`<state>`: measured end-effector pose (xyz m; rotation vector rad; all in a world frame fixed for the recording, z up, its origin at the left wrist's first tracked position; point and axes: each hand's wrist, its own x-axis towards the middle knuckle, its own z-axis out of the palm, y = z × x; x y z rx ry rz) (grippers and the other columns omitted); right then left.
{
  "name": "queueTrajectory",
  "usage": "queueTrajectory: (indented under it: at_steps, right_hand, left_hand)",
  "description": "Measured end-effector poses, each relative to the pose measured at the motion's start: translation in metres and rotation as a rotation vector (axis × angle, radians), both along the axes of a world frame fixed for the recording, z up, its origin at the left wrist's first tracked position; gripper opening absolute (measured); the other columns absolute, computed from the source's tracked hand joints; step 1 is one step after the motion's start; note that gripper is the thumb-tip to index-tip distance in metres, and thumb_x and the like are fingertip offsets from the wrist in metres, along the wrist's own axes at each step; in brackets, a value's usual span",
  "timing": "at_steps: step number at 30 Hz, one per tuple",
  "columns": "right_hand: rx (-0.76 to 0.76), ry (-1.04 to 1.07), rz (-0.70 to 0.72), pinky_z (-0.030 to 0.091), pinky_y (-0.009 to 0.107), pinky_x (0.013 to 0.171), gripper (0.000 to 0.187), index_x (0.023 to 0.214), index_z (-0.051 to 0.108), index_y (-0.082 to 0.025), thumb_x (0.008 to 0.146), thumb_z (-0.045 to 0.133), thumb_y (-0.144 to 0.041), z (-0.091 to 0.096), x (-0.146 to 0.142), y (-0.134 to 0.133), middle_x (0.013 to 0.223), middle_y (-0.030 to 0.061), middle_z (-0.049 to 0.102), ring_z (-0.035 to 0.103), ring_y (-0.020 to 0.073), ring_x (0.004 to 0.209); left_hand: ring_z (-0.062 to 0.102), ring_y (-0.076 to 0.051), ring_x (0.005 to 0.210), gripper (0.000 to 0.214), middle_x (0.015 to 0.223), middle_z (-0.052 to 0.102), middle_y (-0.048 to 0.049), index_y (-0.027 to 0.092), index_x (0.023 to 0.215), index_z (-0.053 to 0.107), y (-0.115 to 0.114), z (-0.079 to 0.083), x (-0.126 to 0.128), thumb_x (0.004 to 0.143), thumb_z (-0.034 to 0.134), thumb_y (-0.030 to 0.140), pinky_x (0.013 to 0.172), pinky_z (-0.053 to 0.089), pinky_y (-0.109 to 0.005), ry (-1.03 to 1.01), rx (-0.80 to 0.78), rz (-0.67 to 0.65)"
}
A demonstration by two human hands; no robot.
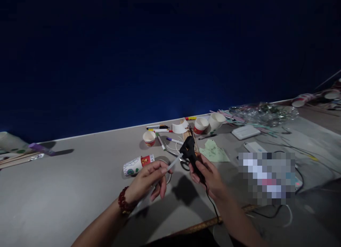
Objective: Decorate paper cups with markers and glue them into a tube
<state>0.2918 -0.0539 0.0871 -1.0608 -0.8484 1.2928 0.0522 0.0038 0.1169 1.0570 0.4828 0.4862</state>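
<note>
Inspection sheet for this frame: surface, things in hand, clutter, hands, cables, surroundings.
Surface: grey table, dimly lit.
Things in hand: black glue gun; pale stick, its tip at the gun.
Clutter: paper cups, one lying on its side; markers; scissors; green paper.
Hands: left hand grips the stick; right hand grips the gun.
Cables: black cord trails from the gun toward the person.
Surroundings: dark blue wall behind the table.

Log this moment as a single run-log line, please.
left hand: clear stick | right hand: glue gun | stick tip at gun nozzle | above table
</note>
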Motion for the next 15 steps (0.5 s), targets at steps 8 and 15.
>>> queueTrajectory:
  at_steps: [8,15]
  right_hand:
    - [0.009,-0.033,-0.061,0.039,0.025,0.044,0.059,0.131,0.055,-0.028,0.085,0.083,-0.051,-0.0002,-0.0015,0.0023,0.072,-0.005,0.064,0.047,0.0103,0.047]
    - [0.06,-0.088,-0.043,0.04,0.025,0.047,0.057,0.132,0.05,-0.028,0.088,0.081,-0.047,-0.0028,0.0015,0.0014,0.074,-0.006,0.065,0.048,0.01,0.047]
  left_hand:
    - [0.044,-0.008,0.024,0.027,0.055,0.073,-0.0006,0.016,0.1,0.061,0.0013,0.0021,-0.0007,0.102,0.061,0.043,0.028,0.025,-0.016,-0.058,-0.108,-0.038]
    - [0.043,-0.006,0.025,0.032,0.055,0.072,0.0005,0.016,0.099,0.06,-0.0032,0.004,-0.0016,0.101,0.063,0.048,0.03,0.026,-0.016,-0.036,-0.046,0.004]
